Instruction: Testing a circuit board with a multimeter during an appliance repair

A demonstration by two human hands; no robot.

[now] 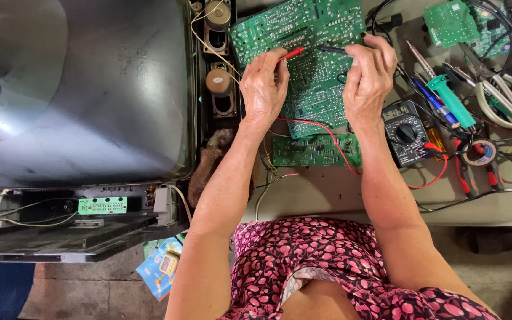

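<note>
My left hand (263, 86) grips a red test probe (291, 54) with its tip on a large green circuit board (303, 35). My right hand (370, 77) pinches a black test probe (332, 50) against the same board, a little to the right of the red one. A red lead (327, 135) runs from under my left hand across a smaller green board (315, 150) toward a black multimeter (405, 131), which lies just right of my right wrist.
A grey picture tube (78, 89) fills the left side, with two round speakers (219, 47) beside it. At the right lie a green-handled soldering iron (448, 95), scissors (508, 98), a tape roll (481, 152), red-handled pliers (463, 178), more green boards (451, 22) and tangled wires.
</note>
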